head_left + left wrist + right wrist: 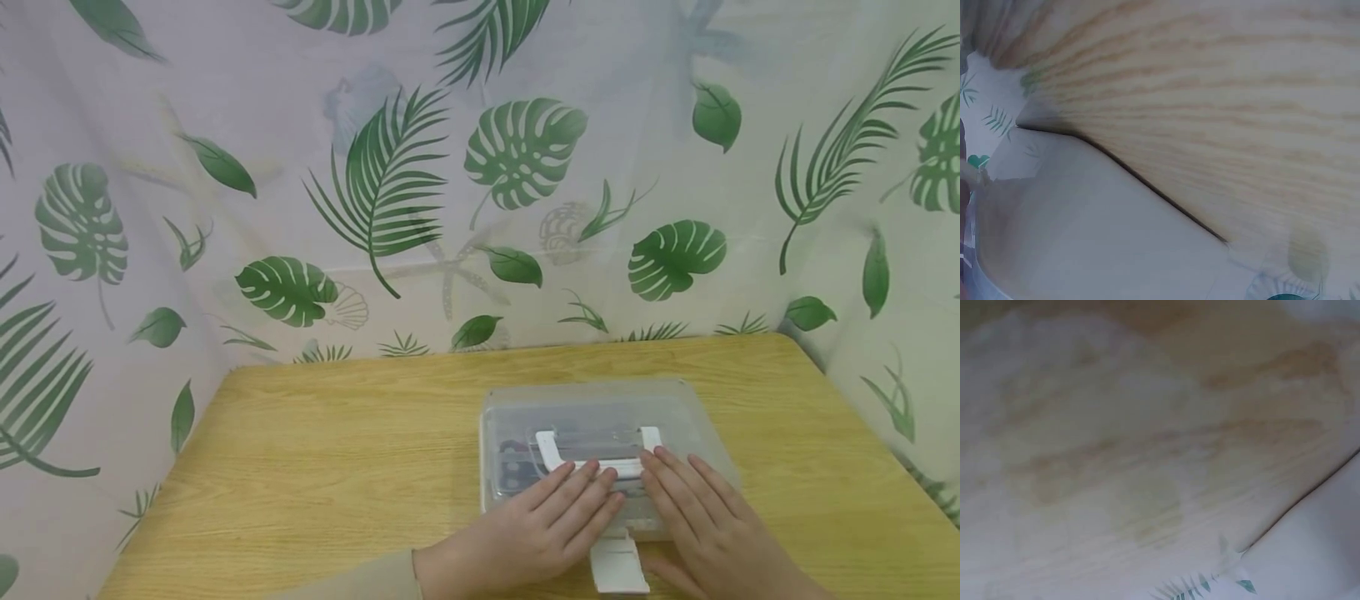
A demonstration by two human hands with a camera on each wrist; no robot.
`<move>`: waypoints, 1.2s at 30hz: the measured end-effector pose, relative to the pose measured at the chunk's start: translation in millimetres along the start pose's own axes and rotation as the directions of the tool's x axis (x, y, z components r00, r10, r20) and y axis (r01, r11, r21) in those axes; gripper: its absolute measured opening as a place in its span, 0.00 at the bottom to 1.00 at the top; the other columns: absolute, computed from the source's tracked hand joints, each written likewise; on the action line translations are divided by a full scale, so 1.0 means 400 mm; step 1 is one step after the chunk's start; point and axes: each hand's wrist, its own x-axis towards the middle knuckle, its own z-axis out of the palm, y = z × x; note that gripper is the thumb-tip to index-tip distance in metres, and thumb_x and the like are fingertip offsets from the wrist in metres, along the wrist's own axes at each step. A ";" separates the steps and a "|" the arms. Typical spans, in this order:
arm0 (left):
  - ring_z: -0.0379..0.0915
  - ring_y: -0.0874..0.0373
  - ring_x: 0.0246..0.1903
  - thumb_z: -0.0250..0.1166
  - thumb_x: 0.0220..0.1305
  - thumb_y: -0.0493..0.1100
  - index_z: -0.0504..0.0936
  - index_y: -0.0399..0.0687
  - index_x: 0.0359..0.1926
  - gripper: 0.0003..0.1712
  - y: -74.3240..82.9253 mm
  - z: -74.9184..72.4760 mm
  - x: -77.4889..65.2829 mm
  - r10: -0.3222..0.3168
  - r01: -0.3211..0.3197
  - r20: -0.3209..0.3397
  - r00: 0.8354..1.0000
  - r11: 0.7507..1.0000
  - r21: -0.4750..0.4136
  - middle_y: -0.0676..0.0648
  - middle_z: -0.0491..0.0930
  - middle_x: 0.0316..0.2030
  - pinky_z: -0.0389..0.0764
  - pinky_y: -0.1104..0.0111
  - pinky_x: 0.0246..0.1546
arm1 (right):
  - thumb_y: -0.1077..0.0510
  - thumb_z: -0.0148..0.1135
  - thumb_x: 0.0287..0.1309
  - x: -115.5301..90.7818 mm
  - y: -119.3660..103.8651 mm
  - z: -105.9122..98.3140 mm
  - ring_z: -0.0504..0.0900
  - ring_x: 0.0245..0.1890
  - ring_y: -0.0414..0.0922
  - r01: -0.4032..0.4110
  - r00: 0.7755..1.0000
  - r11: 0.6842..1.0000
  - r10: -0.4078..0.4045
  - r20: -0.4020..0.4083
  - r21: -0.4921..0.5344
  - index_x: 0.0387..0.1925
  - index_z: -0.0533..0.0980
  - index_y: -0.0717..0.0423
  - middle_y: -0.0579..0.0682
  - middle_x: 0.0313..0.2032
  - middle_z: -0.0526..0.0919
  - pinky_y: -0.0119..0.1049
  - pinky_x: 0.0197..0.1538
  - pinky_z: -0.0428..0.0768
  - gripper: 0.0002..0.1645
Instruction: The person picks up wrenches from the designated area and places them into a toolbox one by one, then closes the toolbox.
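A clear plastic storage box (pixel 517 408) with a white carrying handle (pixel 551 454) on its lid sits on the table, dark items showing faintly through it. My left hand (pixel 540 525) lies on the lid's front part, fingers straight, fingertips at the handle's lower bar. Beside it my right hand (pixel 708 521) rests on the front right of the lid, fingers extended, tips by the handle's right end. Between the hands a white latch flap (pixel 618 567) sticks out from the box's front, swung outward. In the left wrist view the box's edge (pixel 988 281) shows at lower left.
The wood-grain table (pixel 337 450) stretches left and right of the box. A leaf-patterned cloth (pixel 450 208) hangs behind it and along both sides. The right wrist view is blurred, showing mostly the table surface (pixel 1147 475) and its edge.
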 end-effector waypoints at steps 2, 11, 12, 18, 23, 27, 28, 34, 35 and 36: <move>0.74 0.50 0.73 0.47 0.86 0.45 0.71 0.39 0.76 0.26 -0.002 -0.001 0.001 0.002 -0.002 -0.002 1.000 1.000 0.003 0.40 0.75 0.73 0.75 0.60 0.74 | 0.31 0.37 0.81 0.001 0.000 -0.002 0.48 0.87 0.51 -0.005 1.000 1.000 0.005 0.011 0.001 0.73 0.66 0.71 0.61 0.82 0.59 0.45 0.88 0.44 0.48; 0.76 0.50 0.71 0.43 0.86 0.41 0.75 0.41 0.73 0.25 -0.009 0.001 0.005 0.017 -0.017 -0.018 1.000 1.000 -0.022 0.40 0.77 0.71 0.75 0.59 0.74 | 0.37 0.36 0.83 0.008 -0.004 -0.003 0.49 0.86 0.49 -0.014 1.000 1.000 0.014 -0.017 0.011 0.71 0.68 0.71 0.59 0.83 0.59 0.44 0.88 0.46 0.43; 0.77 0.50 0.71 0.42 0.86 0.41 0.76 0.41 0.72 0.25 -0.011 0.001 0.006 0.021 -0.022 -0.027 0.999 1.000 -0.023 0.40 0.78 0.70 0.76 0.58 0.74 | 0.38 0.37 0.83 0.010 -0.004 -0.002 0.50 0.86 0.49 -0.015 1.000 1.000 0.015 -0.025 0.012 0.70 0.69 0.71 0.59 0.82 0.59 0.44 0.88 0.46 0.42; 0.80 0.53 0.67 0.42 0.86 0.39 0.80 0.43 0.68 0.24 -0.028 0.000 0.017 0.030 -0.033 -0.091 0.995 0.999 -0.039 0.43 0.82 0.66 0.79 0.60 0.71 | 0.41 0.39 0.84 0.027 -0.001 -0.004 0.52 0.86 0.48 -0.007 0.997 1.000 0.008 -0.075 0.016 0.69 0.71 0.70 0.56 0.83 0.58 0.43 0.88 0.48 0.38; 0.82 0.54 0.65 0.43 0.85 0.40 0.82 0.43 0.66 0.24 -0.045 -0.005 0.025 0.072 -0.075 -0.117 0.991 0.997 -0.027 0.43 0.85 0.63 0.81 0.62 0.69 | 0.41 0.41 0.83 0.030 0.001 -0.003 0.54 0.85 0.47 -0.012 0.995 1.000 0.015 -0.095 0.025 0.64 0.75 0.71 0.56 0.81 0.62 0.43 0.87 0.49 0.37; 0.82 0.53 0.66 0.47 0.84 0.43 0.82 0.42 0.66 0.23 -0.061 -0.016 0.029 0.120 -0.122 -0.097 0.988 0.992 -0.015 0.42 0.84 0.64 0.79 0.61 0.70 | 0.40 0.42 0.83 0.026 0.003 -0.001 0.55 0.85 0.46 -0.021 0.995 0.999 0.023 -0.092 0.027 0.61 0.77 0.71 0.57 0.80 0.65 0.42 0.87 0.50 0.37; 0.81 0.53 0.66 0.47 0.83 0.43 0.82 0.42 0.67 0.23 -0.064 -0.017 0.030 0.130 -0.131 -0.091 0.987 0.991 -0.011 0.42 0.84 0.65 0.79 0.61 0.70 | 0.40 0.42 0.84 0.027 0.003 -0.001 0.55 0.85 0.45 -0.022 0.995 0.999 0.025 -0.095 0.029 0.61 0.77 0.71 0.57 0.80 0.66 0.42 0.87 0.50 0.37; 0.80 0.54 0.67 0.48 0.83 0.45 0.82 0.43 0.67 0.23 -0.073 -0.019 0.030 0.153 -0.155 -0.068 0.986 0.988 -0.015 0.43 0.83 0.65 0.78 0.62 0.71 | 0.40 0.43 0.84 0.037 0.005 -0.006 0.56 0.84 0.44 -0.028 0.994 0.998 0.033 -0.103 0.051 0.60 0.78 0.71 0.55 0.79 0.67 0.40 0.87 0.51 0.37; 0.80 0.54 0.67 0.49 0.83 0.45 0.82 0.43 0.67 0.23 -0.074 -0.019 0.030 0.153 -0.155 -0.067 0.986 0.988 -0.018 0.43 0.83 0.66 0.78 0.62 0.71 | 0.40 0.43 0.84 0.039 0.006 -0.006 0.57 0.84 0.44 -0.026 0.994 0.998 0.032 -0.104 0.055 0.60 0.78 0.71 0.55 0.79 0.67 0.40 0.87 0.51 0.37; 0.80 0.54 0.67 0.48 0.83 0.45 0.82 0.43 0.67 0.23 -0.074 -0.019 0.030 0.154 -0.155 -0.066 0.986 0.988 -0.019 0.43 0.83 0.66 0.78 0.62 0.71 | 0.40 0.43 0.84 0.042 0.007 -0.007 0.57 0.84 0.44 -0.026 0.994 0.998 0.032 -0.106 0.060 0.60 0.78 0.71 0.55 0.79 0.68 0.40 0.87 0.51 0.37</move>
